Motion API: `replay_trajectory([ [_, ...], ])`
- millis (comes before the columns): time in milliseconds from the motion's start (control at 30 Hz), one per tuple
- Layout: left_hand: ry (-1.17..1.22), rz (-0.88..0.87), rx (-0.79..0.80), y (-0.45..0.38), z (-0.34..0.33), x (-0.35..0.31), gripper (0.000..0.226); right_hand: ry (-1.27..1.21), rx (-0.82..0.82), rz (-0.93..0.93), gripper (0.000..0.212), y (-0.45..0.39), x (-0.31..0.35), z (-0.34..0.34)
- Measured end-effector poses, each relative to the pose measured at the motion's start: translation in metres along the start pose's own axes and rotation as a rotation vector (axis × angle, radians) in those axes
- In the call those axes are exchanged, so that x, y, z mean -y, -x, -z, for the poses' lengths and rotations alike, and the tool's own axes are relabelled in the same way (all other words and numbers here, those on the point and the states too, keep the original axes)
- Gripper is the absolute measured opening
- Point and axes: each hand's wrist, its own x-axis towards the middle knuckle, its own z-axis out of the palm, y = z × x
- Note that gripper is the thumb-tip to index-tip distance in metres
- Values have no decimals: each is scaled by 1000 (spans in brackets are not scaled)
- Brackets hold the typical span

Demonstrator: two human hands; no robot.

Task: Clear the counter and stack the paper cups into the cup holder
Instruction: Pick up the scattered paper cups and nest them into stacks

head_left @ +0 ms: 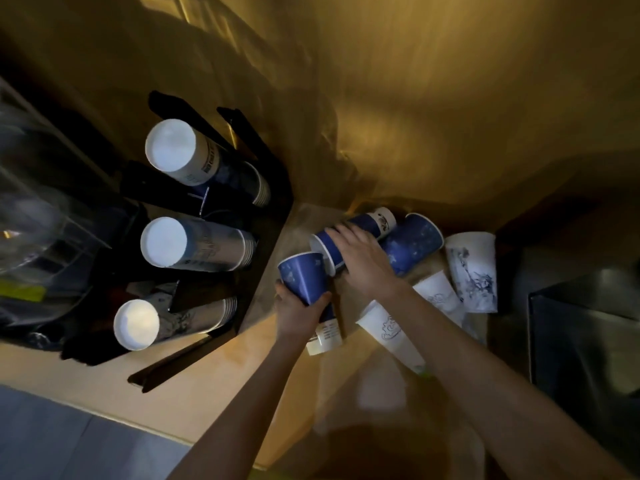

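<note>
Stacks (194, 244) already fill the cup holder (270, 188) at the counter's (221, 379) left edge; left grip (299, 315) clamps a blue cup (303, 277), right grip (363, 261) closes on another (349, 235), several loose cups (471, 268) remain.

Drinks-service spot, likely café or shop back area. Wooden counter (214, 386) carries black cup holder (266, 188) with three tall stacks of printed paper cups (194, 244). More branded cups, blue (412, 244) and white (471, 271), lie loose on counter. Steel unit (585, 341) at right, clear plastic container (31, 216) at left. Dim, warm lighting.
</note>
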Motion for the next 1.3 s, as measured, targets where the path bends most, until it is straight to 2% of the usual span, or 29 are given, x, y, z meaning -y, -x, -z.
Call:
replay_trajectory([
  [133, 24, 53, 34, -8, 2, 3, 76, 87, 65, 41, 72, -17, -2, -6],
  [333, 91, -7, 49, -11, 13, 2, 74, -8, -52, 79, 71, -24, -6, -5],
  [467, 106, -143, -12, -6, 23, -8, 80, -278, -232, 30, 76, -19, -12, 13],
  [633, 158, -308, -20, 7, 29, -12, 92, -902, -353, -284, 86, -7, -17, 55],
  [700, 104, -363, -34, 12, 26, -9, 93, -1033, -452, -337, 88, 1, -19, 72],
  [800, 40, -432, -28, 16, 20, -3, 92, -1000, -590, -318, 94, 18, -15, 93],
  [1000, 39, -477, -49, 16, 13, 8, 90, -1041, -665, -99, 83, 59, 16, 128],
  [1167, 58, -504, -20, 14, 17, 10, 92, -1047, -621, 9, 85, 77, 45, 120],
  [1300, 47, -525, -23, 14, 17, 12, 93, -897, -468, 10, 91, 80, 54, 92],
])
